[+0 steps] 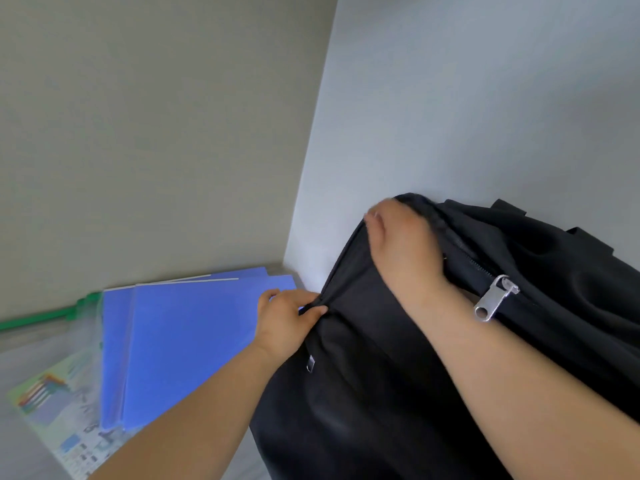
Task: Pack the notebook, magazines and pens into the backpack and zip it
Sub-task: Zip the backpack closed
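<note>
The left hand point(287, 323) pinches the fabric edge of the black cloth backpack point(381, 393); the right hand point(405, 247) clasps its top (blurred). At nine o'clock from it lie flat blue notebooks point(187, 341) upon a printed magazine point(78, 441).

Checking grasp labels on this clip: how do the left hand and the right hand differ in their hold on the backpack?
The left hand pinches a fold at the backpack's edge beside the blue covers; the right hand grips its top, farther up. The left hand looks sharp; the right hand is blurred. Both hold black fabric, neither the silver zipper pull.
</note>
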Tool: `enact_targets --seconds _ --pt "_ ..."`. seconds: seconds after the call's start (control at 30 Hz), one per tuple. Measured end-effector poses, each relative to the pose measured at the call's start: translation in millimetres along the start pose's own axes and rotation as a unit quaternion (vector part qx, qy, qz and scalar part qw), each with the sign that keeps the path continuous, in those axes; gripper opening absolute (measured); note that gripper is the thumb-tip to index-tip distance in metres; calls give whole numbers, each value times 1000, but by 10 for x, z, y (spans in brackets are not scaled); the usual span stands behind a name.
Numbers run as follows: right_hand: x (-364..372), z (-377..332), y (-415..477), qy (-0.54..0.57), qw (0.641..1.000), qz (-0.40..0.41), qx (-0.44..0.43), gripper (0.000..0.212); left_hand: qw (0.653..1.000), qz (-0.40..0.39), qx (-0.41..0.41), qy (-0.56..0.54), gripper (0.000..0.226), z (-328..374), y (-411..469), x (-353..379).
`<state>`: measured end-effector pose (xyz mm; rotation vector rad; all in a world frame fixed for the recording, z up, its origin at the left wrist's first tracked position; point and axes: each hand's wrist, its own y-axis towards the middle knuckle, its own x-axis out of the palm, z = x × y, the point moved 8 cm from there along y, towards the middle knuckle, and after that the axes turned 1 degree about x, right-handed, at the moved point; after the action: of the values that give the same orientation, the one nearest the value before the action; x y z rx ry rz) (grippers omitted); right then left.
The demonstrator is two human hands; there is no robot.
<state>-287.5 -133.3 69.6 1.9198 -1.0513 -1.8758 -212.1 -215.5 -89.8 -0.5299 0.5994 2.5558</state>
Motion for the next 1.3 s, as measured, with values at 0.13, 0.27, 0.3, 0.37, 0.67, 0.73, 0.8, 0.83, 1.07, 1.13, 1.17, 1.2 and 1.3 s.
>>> enact_targets --seconds 0.13,0.27,0.3,0.37,0.67,0.73,0.8,0.83,1.07,1.13,1.17,1.2,1.3 --pt "-236 -126 44 8 1000 19 -7 25 1000 -28 -9 11 19 5 24 -57" --pt "-267 -164 16 -27 999 -21 -2 24 993 -12 101 -62 46 712 179 -221" --pt "-281 -168 24 -39 999 -28 -3 22 991 5 125 -48 37 882 229 -267" --pt "-346 -175 46 -78 997 -29 -11 17 991 38 131 0 19 1092 322 -356" --pt "-982 -45 63 -132 989 23 59 4 970 76 156 167 23 1180 310 -464" --pt "-1145 45 33 -85 992 20 93 5 966 60 152 201 25 1156 297 -480" --pt "-1252 133 16 -29 992 -18 125 6 962 42 149 224 25 1171 281 -494" --pt "-1283 180 13 -4 989 -48 143 9 964 37 149 218 24 1211 264 -504" --pt "-1262 205 18 90 970 -141 178 32 947 -13 310 90 43 2124 57 -337" --pt "-1278 209 -15 88 968 -148 184 33 937 -3 315 148 29 2187 123 -336" --pt "-1300 221 -39 88 967 -149 188 32 938 -4 307 164 27 2173 165 -344" --pt "-1327 233 -65 88 967 -148 190 32 939 -7 299 168 26 2149 195 -347" --pt "-1391 256 -169 79 970 -146 176 27 936 4 313 160 26 2146 186 -359"
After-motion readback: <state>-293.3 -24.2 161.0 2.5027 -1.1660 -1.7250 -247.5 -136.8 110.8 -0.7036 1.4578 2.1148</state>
